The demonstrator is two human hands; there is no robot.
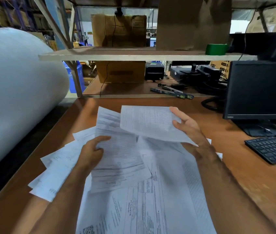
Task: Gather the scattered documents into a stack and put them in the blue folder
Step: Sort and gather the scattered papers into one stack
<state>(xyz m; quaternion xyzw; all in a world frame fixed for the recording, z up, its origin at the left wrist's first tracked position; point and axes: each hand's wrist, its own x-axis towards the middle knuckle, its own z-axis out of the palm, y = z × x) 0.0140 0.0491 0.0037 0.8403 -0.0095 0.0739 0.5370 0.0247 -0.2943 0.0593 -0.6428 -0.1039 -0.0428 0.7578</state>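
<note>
Right hand (188,127): fingers curling on one sheet (149,122), lifting it at frame centre. Left hand (91,151): fingers gripping a sheaf (118,159) just left. Remaining documents (150,200) are lying fanned across the wooden desk (245,183), lower centre.
</note>
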